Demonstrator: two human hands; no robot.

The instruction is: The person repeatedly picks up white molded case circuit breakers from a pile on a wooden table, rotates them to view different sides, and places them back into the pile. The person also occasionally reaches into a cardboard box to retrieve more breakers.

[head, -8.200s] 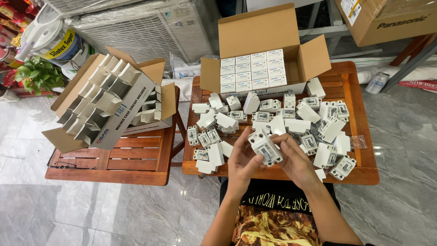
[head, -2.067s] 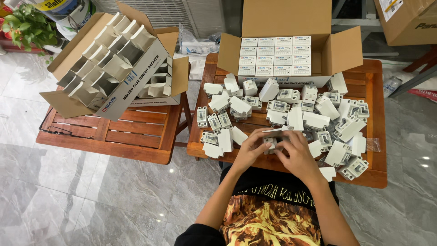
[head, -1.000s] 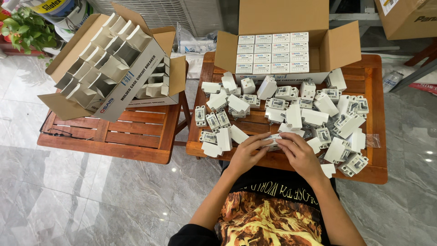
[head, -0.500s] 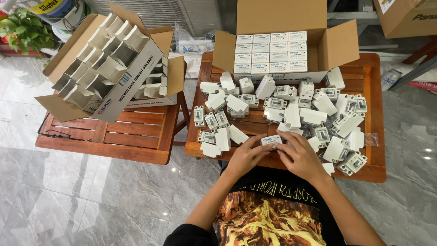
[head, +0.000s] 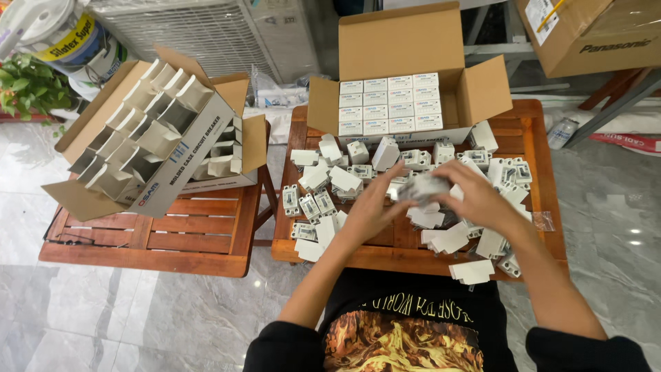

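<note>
A blurred grey-white small box (head: 421, 186) was seen between the left hand (head: 375, 207) and the right hand (head: 478, 200). White and pale grey breaker units (head: 313, 204) and white cartons (head: 454, 238) were spread across the reddish-brown slatted wooden table (head: 533, 148). At its far edge, white packs with blue marks were held in a tan cardboard box (head: 406, 48). Grey-white dividers were shown in a second tan box (head: 148, 141) on a matching brown table (head: 158, 238). The floor (head: 138, 317) was grey marble, veined. A black shirt (head: 406, 331) with an orange flame print was worn.

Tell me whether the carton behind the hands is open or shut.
Open: the carton's flaps stand spread, showing rows of small white boxes inside.
</note>
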